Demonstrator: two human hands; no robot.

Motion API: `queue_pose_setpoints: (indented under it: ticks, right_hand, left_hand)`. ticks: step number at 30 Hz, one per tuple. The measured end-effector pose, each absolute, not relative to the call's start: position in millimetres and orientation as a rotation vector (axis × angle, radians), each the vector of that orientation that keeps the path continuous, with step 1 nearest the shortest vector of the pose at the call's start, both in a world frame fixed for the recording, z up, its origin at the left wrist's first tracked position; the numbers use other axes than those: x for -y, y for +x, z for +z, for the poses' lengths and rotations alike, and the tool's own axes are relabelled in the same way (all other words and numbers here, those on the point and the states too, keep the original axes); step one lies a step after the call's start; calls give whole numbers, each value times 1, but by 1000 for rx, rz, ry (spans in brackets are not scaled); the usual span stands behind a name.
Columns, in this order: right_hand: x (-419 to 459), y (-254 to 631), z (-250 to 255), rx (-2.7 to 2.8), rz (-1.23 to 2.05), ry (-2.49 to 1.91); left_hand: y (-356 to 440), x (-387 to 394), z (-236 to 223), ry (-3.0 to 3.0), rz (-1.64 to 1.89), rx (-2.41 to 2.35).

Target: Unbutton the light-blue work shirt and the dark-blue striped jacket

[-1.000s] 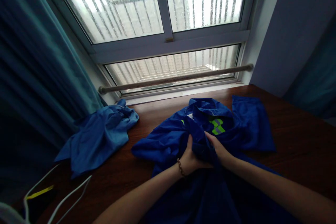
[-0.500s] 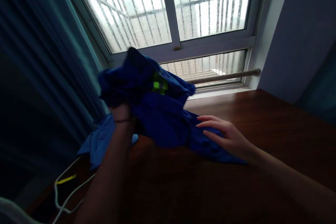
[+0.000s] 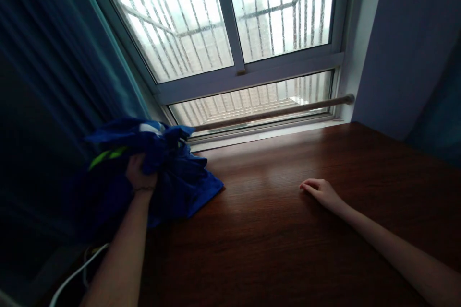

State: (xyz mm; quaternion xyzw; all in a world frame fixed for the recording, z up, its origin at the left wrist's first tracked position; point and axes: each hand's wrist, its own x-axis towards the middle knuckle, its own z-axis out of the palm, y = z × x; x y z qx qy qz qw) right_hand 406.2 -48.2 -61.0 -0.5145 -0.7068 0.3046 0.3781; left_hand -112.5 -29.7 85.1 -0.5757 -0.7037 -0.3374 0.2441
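A crumpled blue garment with neon-green and white patches lies bunched at the left of the table, by the curtain. My left hand is closed on its upper folds, with the cloth hiding part of the fingers. To the right, apart from the garment, my right hand is over the bare wood. Its fingers are curled together at the tips and nothing shows in them.
The brown wooden tabletop runs up to a barred window with a rail across its lower pane. A blue curtain hangs at left. A white cable lies at the lower left.
My left hand has brought the blue garment down and to the left, over where a light-blue cloth showed. My right hand has moved away from the garment, and its spread fingers have closed.
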Motion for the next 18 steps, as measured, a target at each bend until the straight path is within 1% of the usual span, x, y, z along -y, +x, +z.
queue_pose_setpoints:
  ticks: [1,3,4,6,8,12,18]
  right_hand:
    - [49,406,-62,1842,762,-1317]
    - [51,404,-60,1898,745,-1303]
    - [52,403,-59,1919,739,-1293]
    - [54,402,-58,1952,724,-1277]
    - [55,402,-58,1966,705,-1273]
    - [55,401,-58,1982,666,-1277]
    - [57,400,-57,2004,640,-1284]
  left_hand:
    - [-114,29,61,-1639,-801,1995]
    - [-117,29,17,-1798,-671,2064]
    - [-119,30,0,-1874,-585,2090]
    - [-124,30,-24,-1861,-562,2103]
    - [-128,30,-34,-1836,-552,2093]
    - [-137,30,-41,-1842,-519,2068]
    - [-156,29,-64,-1850,-585,1938]
